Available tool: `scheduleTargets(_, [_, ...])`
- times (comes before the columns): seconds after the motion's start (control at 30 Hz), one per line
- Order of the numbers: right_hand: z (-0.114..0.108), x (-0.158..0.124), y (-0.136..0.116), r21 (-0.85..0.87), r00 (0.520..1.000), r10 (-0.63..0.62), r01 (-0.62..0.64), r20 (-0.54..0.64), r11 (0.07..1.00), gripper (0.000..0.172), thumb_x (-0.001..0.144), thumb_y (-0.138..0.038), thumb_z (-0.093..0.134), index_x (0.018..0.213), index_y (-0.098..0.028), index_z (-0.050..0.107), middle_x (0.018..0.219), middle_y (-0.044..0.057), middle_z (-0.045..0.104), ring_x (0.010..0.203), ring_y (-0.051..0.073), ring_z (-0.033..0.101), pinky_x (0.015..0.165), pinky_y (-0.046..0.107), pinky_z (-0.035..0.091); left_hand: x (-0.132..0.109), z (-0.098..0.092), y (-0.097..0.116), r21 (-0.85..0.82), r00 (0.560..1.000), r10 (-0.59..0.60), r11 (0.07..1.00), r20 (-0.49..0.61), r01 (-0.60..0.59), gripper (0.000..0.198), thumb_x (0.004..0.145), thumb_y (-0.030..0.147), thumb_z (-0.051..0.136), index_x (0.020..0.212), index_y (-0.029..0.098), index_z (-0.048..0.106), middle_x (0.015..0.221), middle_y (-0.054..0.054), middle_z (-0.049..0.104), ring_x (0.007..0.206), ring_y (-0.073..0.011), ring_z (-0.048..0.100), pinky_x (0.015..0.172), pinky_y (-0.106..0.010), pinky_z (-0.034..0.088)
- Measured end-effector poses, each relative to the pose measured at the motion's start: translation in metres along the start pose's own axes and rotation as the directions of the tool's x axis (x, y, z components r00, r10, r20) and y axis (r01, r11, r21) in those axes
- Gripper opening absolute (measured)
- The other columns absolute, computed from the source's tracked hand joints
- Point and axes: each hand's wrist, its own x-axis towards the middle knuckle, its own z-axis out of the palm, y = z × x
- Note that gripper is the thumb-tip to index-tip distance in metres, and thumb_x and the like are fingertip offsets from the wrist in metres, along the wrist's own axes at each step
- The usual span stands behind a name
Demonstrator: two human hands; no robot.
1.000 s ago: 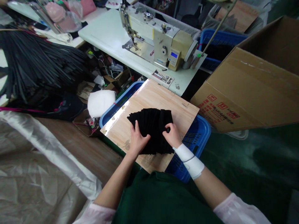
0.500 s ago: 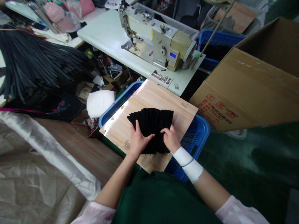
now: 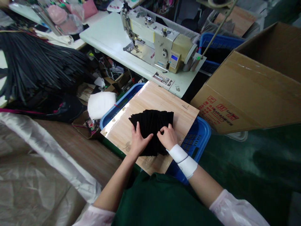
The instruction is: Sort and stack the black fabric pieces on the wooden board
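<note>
A fanned stack of black fabric pieces lies on a light wooden board. My left hand rests on the stack's left side, thumb stretched right and fingers spread. On the right side, my right hand has its fingers curled and pinched at the black layers; the exact edge between the fingertips is hard to make out, black on black. A white wrap circles my right wrist.
The board sits across a blue plastic basket. Ahead stands a sewing machine on a pale table. A large cardboard box is at right, a bundle of dark strips at left, with a white folded cloth nearer.
My right hand has moved left over the stack, closer to my left thumb, and its fingers are more tightly curled. My left hand has stayed nearly in place.
</note>
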Motion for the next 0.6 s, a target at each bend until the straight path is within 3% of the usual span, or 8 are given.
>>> scheduleTargets(0.13, [0.001,0.001,0.007,-0.001,1.0,0.006,-0.006,-0.01,1.0,0.012,0.084,-0.028,0.058,0.084,-0.02,0.067,0.11,0.009,0.055,0.095,0.023,0.062,0.079,0.031,0.047,0.003,0.0,-0.004,-0.036,1.0,0.026,0.999,-0.017,-0.027,0.091,0.075,0.038,0.069,0.151,0.017,0.024,0.158,-0.019,0.014,0.148,-0.0355,0.014,0.12,-0.051,0.018])
scheduleTargets(0.27, [0.0,0.001,0.009,0.018,1.0,0.023,-0.023,-0.005,1.0,0.011,0.083,-0.028,0.059,0.084,-0.02,0.067,0.108,0.009,0.056,0.094,0.022,0.063,0.076,0.029,0.047,0.001,0.002,0.002,0.033,0.999,0.035,0.999,-0.021,-0.035,0.096,0.071,0.032,0.07,0.152,0.012,0.021,0.158,-0.023,0.012,0.147,-0.0384,0.016,0.119,-0.05,0.023])
scheduleTargets(0.5, [-0.004,-0.003,0.0,0.117,0.998,0.066,-0.067,0.015,0.991,0.039,0.08,-0.059,0.062,0.082,-0.02,0.068,0.115,0.012,0.056,0.103,0.028,0.061,0.082,0.037,0.048,-0.002,0.001,0.012,0.056,0.999,0.029,0.998,-0.018,-0.028,0.11,0.064,0.047,0.079,0.151,0.014,0.021,0.158,-0.024,0.013,0.145,-0.0415,0.02,0.117,-0.054,0.026])
scheduleTargets(0.6, [-0.002,-0.004,-0.004,0.133,0.998,0.063,-0.066,0.023,0.989,0.037,0.077,-0.057,0.066,0.083,-0.021,0.067,0.115,0.012,0.056,0.107,0.03,0.06,0.083,0.038,0.048,-0.003,0.001,0.015,0.068,0.999,0.038,0.997,-0.019,-0.036,0.109,0.065,0.05,0.078,0.151,0.014,0.022,0.157,-0.024,0.013,0.145,-0.0423,0.02,0.115,-0.055,0.029])
